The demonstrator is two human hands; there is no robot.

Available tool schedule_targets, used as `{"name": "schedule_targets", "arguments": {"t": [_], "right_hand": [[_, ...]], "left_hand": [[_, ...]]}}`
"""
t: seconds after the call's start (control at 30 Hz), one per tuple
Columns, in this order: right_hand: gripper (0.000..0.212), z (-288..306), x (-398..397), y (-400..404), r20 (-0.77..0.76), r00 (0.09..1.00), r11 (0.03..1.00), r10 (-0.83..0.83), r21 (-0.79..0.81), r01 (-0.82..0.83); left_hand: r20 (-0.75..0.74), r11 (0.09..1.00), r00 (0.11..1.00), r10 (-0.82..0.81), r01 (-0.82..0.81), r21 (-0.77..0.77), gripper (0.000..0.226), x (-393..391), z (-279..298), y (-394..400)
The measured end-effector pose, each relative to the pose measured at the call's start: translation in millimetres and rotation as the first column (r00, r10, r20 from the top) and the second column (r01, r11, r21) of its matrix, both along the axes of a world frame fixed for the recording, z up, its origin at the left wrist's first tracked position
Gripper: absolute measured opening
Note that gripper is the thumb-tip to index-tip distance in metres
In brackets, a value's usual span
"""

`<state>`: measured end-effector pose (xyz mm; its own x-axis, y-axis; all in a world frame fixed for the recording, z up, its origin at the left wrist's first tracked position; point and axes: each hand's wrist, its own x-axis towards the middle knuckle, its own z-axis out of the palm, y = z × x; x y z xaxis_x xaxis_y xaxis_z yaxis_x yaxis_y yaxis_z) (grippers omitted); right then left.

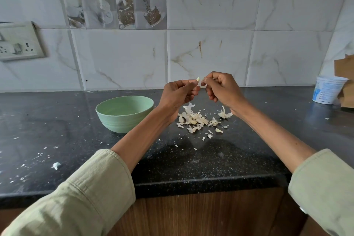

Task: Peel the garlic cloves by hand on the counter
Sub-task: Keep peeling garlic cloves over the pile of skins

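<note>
Head cam: both hands are held up above the middle of the desk (57, 120), close together, toward the back edge. A garlic clove (197, 78) is pinched in the left hand (177, 95), fingers curled around it, so only the pale tip is seen poking out at the top. A strip of skin (202, 84) is gripped by the right hand (222, 90) between thumb and fingers, curling down in a loop between the two hands. It can't be told whether it's fully off the clove.

Right under the hands, a pile of peels (197, 119) is spread on the dark speckled desk, with smaller flakes scattered toward the front edge and off to the left. A green bowl (124, 114) is sat just left of the pile, partly covered by the left forearm; its inside looks bare from here. A white tub (328, 90) is parked near the back right corner, beside some brown cardboard (343, 67). Pale green sleeves (92, 188) are rolled up on both arms.
</note>
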<state>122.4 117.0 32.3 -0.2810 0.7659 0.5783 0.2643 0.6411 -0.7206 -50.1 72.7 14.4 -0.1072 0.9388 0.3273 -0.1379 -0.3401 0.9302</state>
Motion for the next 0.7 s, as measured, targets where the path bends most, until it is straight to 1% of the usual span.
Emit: {"name": "schedule_targets", "arguments": {"t": [0.07,0.13,0.2,0.27,0.33,0.4,0.47,0.53,0.6,0.67,0.7], "right_hand": [[0.029,0.7,0.5,-1.7,0.02,1.0,1.0,-0.017,0.024,0.017],[0.031,1.3,1.3,-3.0,0.035,0.999,0.999,-0.026,0.046,0.024],[0.025,0.4,2.0,-2.6,0.053,0.998,0.998,-0.033,0.064,0.029],[0.015,-2.1,2.6,0.5,0.074,0.996,0.994,-0.051,0.105,0.043],[0.012,-3.6,4.0,2.6,0.09,0.993,0.988,-0.076,0.139,0.063],[0.019,-3.0,5.7,1.5,0.109,0.991,0.99,-0.077,0.123,0.063],[0.028,-3.0,7.4,1.6,0.146,0.986,0.991,-0.08,0.114,0.063],[0.032,-5.7,8.6,3.7,0.198,0.973,0.985,-0.118,0.15,0.089],[0.022,-7.7,8.7,5.3,0.263,0.955,0.977,-0.141,0.195,0.09],[0.008,-8.8,7.7,3.4,0.321,0.943,0.982,-0.092,0.183,0.033],[0.004,-8.9,7.3,1.6,0.348,0.935,0.983,-0.072,0.184,0.008]], "left_hand": [[-0.021,1.0,1.0,0.014,-0.014,-0.006,0.016,0.3,-1.0,0.1],[-0.051,1.0,0.998,0.025,-0.026,-0.007,0.018,0.1,-1.9,1.0],[-0.084,0.999,0.996,0.033,-0.032,0.005,0.019,0.2,-2.0,1.7],[-0.121,0.998,0.99,0.065,-0.062,0.027,0.014,1.1,-1.8,0.9],[-0.203,0.991,0.971,0.13,-0.119,0.066,0.006,1.6,-2.3,0.0],[-0.288,0.977,0.936,0.203,-0.175,0.121,0.003,1.6,-1.7,-2.0],[-0.365,0.951,0.883,0.294,-0.233,0.203,0.004,1.0,0.5,-4.7],[-0.45,0.902,0.792,0.414,-0.289,0.321,0.005,0.4,4.7,-9.3],[-0.524,0.859,0.694,0.493,-0.292,0.421,0.006,-0.6,8.9,-13.1],[-0.576,0.832,0.613,0.541,-0.287,0.475,0.007,-3.2,12.8,-14.5],[-0.593,0.818,0.575,0.564,-0.292,0.495,0.012,-5.2,14.5,-14.7]]}}
